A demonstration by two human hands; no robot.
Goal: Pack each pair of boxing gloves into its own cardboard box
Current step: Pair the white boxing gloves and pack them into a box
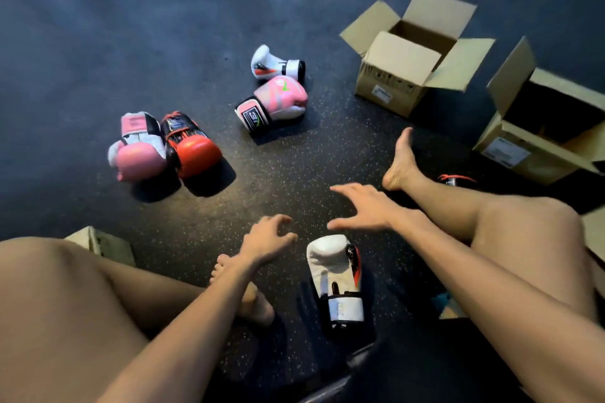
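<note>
No pair visibly packed: white gloves (332,263), pink gloves (276,101), red glove (194,149) loose on floor (131,26), cardboard boxes (401,75) open. Left hand (266,237), right hand (363,206) loosely spread, empty.

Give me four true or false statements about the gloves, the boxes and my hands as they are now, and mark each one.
1. The left hand and right hand hold nothing. True.
2. The red glove lies inside a box. False: it lies on the floor against the left pink glove.
3. The middle box and the right box stand with their flaps open. True.
4. The two white gloves lie side by side. False: the near white glove lies by the hands, while the far white glove lies beside the other pink glove.
</note>
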